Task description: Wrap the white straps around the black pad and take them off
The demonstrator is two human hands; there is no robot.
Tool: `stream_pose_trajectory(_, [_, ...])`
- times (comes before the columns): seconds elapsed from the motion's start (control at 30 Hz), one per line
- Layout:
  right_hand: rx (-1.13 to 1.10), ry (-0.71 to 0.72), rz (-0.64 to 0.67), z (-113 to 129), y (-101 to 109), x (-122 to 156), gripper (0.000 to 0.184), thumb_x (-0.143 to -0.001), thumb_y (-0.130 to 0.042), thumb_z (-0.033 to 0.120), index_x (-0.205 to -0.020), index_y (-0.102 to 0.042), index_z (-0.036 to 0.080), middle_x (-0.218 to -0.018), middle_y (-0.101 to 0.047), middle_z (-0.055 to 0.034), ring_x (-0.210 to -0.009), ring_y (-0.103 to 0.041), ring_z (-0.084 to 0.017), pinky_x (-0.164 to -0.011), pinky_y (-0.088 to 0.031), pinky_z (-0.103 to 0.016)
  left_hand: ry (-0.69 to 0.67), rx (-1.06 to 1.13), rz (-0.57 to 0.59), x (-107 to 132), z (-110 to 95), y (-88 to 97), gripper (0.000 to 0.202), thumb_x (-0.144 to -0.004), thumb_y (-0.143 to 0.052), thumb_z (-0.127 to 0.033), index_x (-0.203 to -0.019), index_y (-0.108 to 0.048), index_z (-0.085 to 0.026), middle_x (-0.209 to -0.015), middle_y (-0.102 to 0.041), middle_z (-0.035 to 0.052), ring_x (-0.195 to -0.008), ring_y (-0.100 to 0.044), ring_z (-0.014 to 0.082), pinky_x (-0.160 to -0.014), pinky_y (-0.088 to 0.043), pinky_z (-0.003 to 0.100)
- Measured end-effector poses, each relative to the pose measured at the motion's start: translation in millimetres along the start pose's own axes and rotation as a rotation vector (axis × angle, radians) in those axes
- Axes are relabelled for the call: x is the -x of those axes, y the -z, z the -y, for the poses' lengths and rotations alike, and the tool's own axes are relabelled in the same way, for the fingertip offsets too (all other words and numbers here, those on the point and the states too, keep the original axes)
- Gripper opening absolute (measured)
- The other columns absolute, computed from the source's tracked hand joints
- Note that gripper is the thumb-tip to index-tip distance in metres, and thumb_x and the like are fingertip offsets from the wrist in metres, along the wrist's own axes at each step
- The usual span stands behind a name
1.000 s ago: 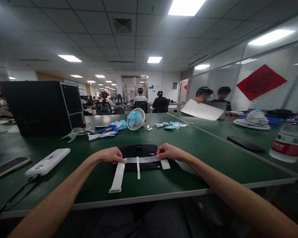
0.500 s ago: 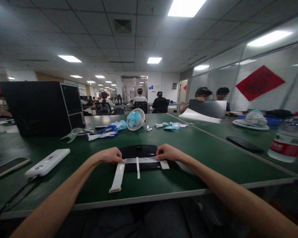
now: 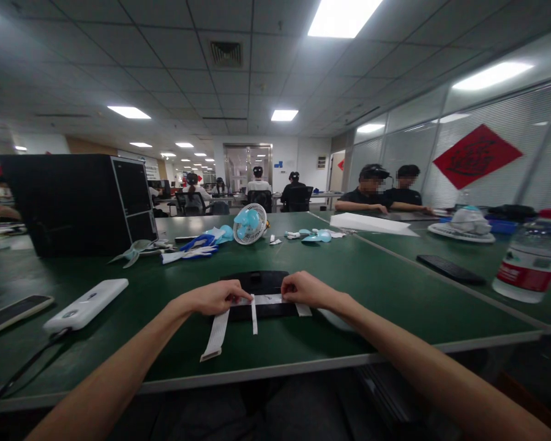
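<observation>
In front of me on the green table (image 3: 303,349) lies a dark, flat panel (image 3: 269,311). A shiny whitish strip (image 3: 267,299) runs across it, crossed by a narrow white strip (image 3: 254,321) that hangs toward me. My left hand (image 3: 218,297) rests at the panel's left side, its index finger stretched out onto the shiny strip and its other fingers loosely bent. A white ribbon cable (image 3: 217,334) comes out below it. At the strip's right end my right hand (image 3: 305,289) is closed, fingertips pinched and partly hidden. A second white ribbon end (image 3: 303,310) shows beneath it.
A black computer case (image 3: 73,205), blue-and-white gloves (image 3: 195,248) and a small fan (image 3: 250,224) stand or lie farther back. A white power bank (image 3: 86,306) and a phone (image 3: 13,315) are left; a water bottle (image 3: 530,263) stands right. Two people sit across the table.
My left hand has slid right along the strip, its index finger now stretched out. My right hand has moved slightly left. Across the table, the raised dark sheet has been lowered.
</observation>
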State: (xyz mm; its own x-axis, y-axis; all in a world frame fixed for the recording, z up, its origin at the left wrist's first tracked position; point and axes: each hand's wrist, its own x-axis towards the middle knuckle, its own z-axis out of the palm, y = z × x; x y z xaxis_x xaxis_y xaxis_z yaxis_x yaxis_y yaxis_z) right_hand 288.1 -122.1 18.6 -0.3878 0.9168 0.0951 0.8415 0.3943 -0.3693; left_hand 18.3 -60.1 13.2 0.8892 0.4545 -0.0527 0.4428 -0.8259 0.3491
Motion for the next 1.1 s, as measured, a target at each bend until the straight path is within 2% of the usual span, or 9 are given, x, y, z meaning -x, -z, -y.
stream_pose_trajectory(0.13, [0.063, 0.233, -0.031, 20, -11, -3, 0.024, -0.084, -0.050, 0.020, -0.099, -0.068, 0.016, -0.091, -0.065, -0.0060, -0.079, -0.058, -0.014, -0.072, -0.043, -0.024, 0.026, -0.009, 0.019, -1, 1, 0.2, 0.053, -0.077, -0.041, -0.010, -0.124, -0.053, -0.032, -0.098, -0.050, 0.0015, -0.083, -0.050, 0.0138, -0.076, -0.041, 0.025])
stream_pose_trajectory(0.23, [0.130, 0.374, -0.015, 33, -21, -6, 0.029, -0.088, -0.046, 0.019, -0.107, -0.066, 0.017, -0.094, -0.062, -0.0071, -0.080, -0.056, -0.014, -0.074, -0.042, -0.025, 0.029, -0.017, 0.020, -1, 1, 0.5, 0.052, -0.078, -0.042, -0.011, -0.124, -0.053, -0.033, -0.099, -0.051, 0.0015, -0.084, -0.050, 0.0143, -0.077, -0.041, 0.025])
stream_pose_trajectory(0.33, [0.206, 0.400, -0.024, 40, -29, -9, 0.030, -0.089, -0.043, 0.020, -0.109, -0.066, 0.017, -0.093, -0.059, -0.0081, -0.079, -0.054, -0.014, -0.072, -0.042, -0.026, 0.026, -0.015, 0.013, -1, 0, 0.2, 0.052, -0.077, -0.042, -0.010, -0.123, -0.054, -0.033, -0.097, -0.052, 0.0015, -0.085, -0.050, 0.0146, -0.077, -0.041, 0.026])
stream_pose_trajectory(0.43, [0.252, 0.424, -0.072, 41, -33, -8, 0.030, -0.087, -0.044, 0.016, -0.107, -0.067, 0.016, -0.096, -0.058, -0.0098, -0.088, -0.053, -0.017, -0.079, -0.042, -0.029, 0.013, -0.011, 0.004, -2, 2, -0.7, 0.053, -0.076, -0.042, -0.009, -0.122, -0.055, -0.031, -0.095, -0.052, 0.0016, -0.084, -0.050, 0.0145, -0.077, -0.040, 0.026])
stream_pose_trajectory(0.7, [0.199, 0.539, -0.051, 45, -33, 9, 0.035, -0.084, -0.044, 0.011, -0.111, -0.065, 0.016, -0.109, -0.060, -0.0096, -0.102, -0.052, -0.018, -0.094, -0.038, -0.032, 0.002, -0.008, -0.010, -4, 4, -2.6, 0.054, -0.073, -0.045, -0.011, -0.122, -0.055, -0.030, -0.095, -0.053, 0.0016, -0.083, -0.050, 0.0146, -0.077, -0.040, 0.026])
stream_pose_trajectory(0.9, [0.204, 0.577, -0.027, 49, -29, 18, 0.038, -0.082, -0.043, 0.011, -0.115, -0.063, 0.016, -0.114, -0.060, -0.0092, -0.106, -0.051, -0.019, -0.096, -0.037, -0.033, 0.033, 0.006, -0.005, -3, 2, -1.4, 0.051, -0.075, -0.044, -0.013, -0.122, -0.056, -0.029, -0.098, -0.053, 0.0022, -0.084, -0.050, 0.0151, -0.079, -0.040, 0.026])
stream_pose_trajectory(1.1, [0.215, 0.571, -0.046, 50, -29, 17, 0.036, -0.084, -0.043, 0.013, -0.113, -0.063, 0.015, -0.113, -0.062, -0.0085, -0.105, -0.051, -0.018, -0.095, -0.036, -0.032, 0.020, 0.000, -0.011, -3, 4, -1.7, 0.052, -0.075, -0.044, -0.011, -0.122, -0.055, -0.031, -0.097, -0.052, 0.0017, -0.084, -0.051, 0.0147, -0.077, -0.040, 0.026])
